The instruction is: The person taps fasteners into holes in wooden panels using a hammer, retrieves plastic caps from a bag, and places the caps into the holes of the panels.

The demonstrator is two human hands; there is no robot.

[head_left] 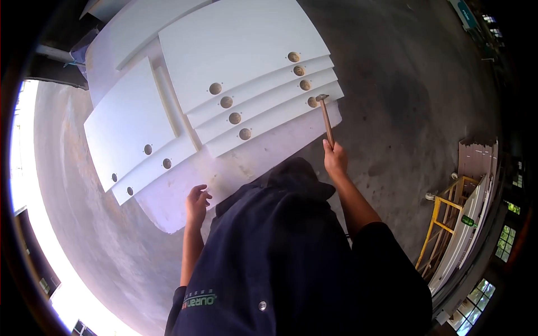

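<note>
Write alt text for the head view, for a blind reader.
A person's right hand holds a hammer, its head beside a round hole in the nearest of four overlapping white panels. The left hand, loosely curled, is near the edge of a pale surface.

White panels (241,50) partly out of frame

Daylight (25,145) glares beside grey floor (403,145), opposite paned windows (505,243)

White panels (241,50) over here look smooth and pretty matt. The hammer (325,116) is wood along the handle (328,127), dull metal up at the head (321,97). Jacket's (314,252) matt dark cloth with a shiny metal-looking snap (262,306), floor's (403,101) blotchy, concrete-looking.
</note>
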